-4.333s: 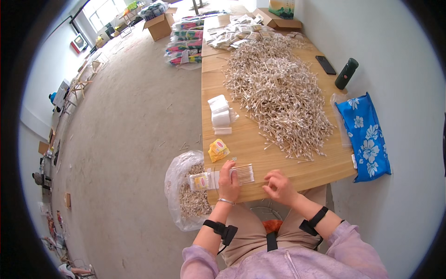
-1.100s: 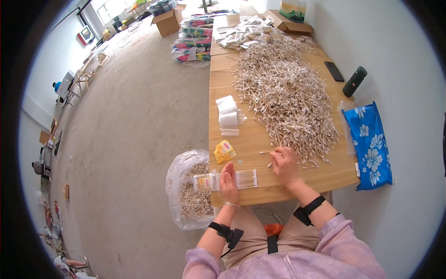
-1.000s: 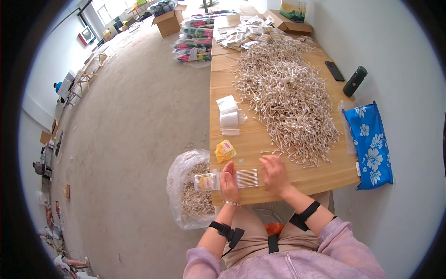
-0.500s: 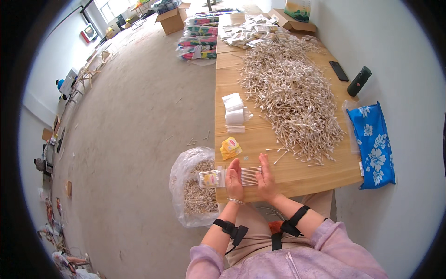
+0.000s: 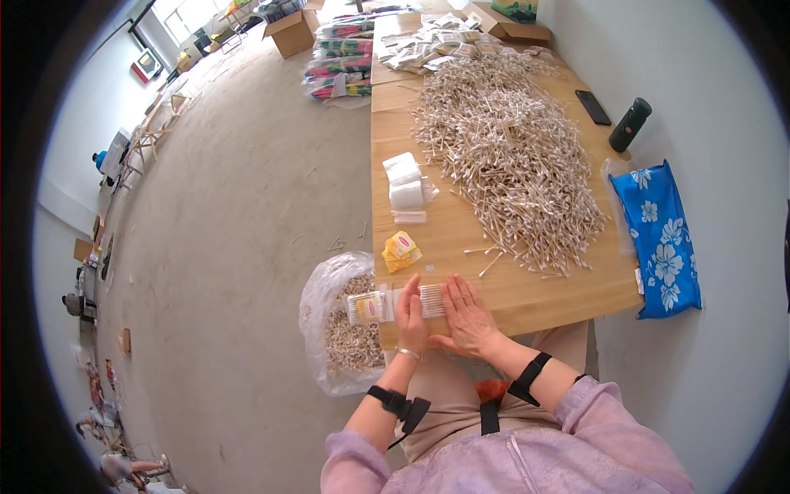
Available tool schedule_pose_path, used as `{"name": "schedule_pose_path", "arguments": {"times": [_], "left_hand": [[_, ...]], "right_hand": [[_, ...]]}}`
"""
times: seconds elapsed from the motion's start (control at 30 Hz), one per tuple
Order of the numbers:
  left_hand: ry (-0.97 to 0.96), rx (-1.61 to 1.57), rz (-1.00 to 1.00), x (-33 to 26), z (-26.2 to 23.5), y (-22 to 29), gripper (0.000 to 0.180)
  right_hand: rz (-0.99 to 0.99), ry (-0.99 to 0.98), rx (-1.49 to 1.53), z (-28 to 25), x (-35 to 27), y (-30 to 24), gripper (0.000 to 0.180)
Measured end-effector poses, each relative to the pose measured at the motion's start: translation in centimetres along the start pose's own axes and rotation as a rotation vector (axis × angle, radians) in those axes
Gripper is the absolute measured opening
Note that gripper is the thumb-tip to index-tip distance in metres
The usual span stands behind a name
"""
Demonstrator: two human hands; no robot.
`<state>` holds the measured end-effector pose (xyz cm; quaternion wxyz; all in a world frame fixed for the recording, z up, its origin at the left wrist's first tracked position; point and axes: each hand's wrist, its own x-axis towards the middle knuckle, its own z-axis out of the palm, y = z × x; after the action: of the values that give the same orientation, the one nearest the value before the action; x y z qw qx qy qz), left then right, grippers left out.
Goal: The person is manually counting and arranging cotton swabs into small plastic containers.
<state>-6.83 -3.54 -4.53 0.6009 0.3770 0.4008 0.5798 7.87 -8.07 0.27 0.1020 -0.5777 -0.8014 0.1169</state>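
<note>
At the near edge of the table, a flat row of cotton swabs [image 5: 431,301] lies side by side between my hands. My left hand [image 5: 411,319] stands on edge at the row's left end, fingers straight and together. My right hand [image 5: 469,319] lies palm down with fingers stretched out, its fingertips at the right end of the row; whether they cover some swabs is hidden. Left of my left hand, a clear plastic bag [image 5: 367,308] with swabs and a yellow card inside reaches over the table's left edge. Neither hand grips anything.
A big heap of loose swabs [image 5: 514,156] covers the table's middle. Yellow cards [image 5: 401,250] and small clear bags [image 5: 405,183] lie along the left edge. At right are a blue floral pack [image 5: 665,247], dark green bottle [image 5: 631,125] and phone [image 5: 592,108]. A plastic sack [image 5: 317,309] stands below left.
My right hand has turned from standing on edge to lying palm down, and its fingers have come closer to my left hand. The whole view has shifted slightly.
</note>
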Motion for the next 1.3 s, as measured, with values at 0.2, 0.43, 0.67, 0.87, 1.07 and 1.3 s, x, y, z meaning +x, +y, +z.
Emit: {"name": "schedule_pose_path", "arguments": {"times": [0.2, 0.43, 0.67, 0.87, 1.07, 1.3], "left_hand": [[-0.275, 0.997, 0.116, -5.0, 0.3, 4.9, 0.029], [-0.406, 1.086, 0.389, -5.3, -0.6, 4.8, 0.031], [-0.517, 1.287, 0.464, -5.0, 0.0, 4.8, 0.053], [-0.574, 1.396, 0.429, -5.1, 0.5, 5.1, 0.064], [-0.568, 1.400, 0.395, -5.2, 0.5, 5.0, 0.065], [-0.560, 1.398, 0.362, -5.2, 0.8, 5.3, 0.070]], "right_hand": [[0.026, -0.016, -0.024, 0.1, 0.0, 0.8, 0.107], [0.023, 0.024, 0.037, 0.7, -0.1, 0.5, 0.105], [0.036, -0.059, -0.028, 0.0, 0.0, 0.5, 0.109], [0.017, -0.002, -0.063, 0.7, -0.1, 0.7, 0.103], [0.015, 0.021, -0.107, 1.2, -0.1, 0.8, 0.100], [0.005, 0.037, -0.087, 1.3, -0.1, 0.8, 0.100]]}}
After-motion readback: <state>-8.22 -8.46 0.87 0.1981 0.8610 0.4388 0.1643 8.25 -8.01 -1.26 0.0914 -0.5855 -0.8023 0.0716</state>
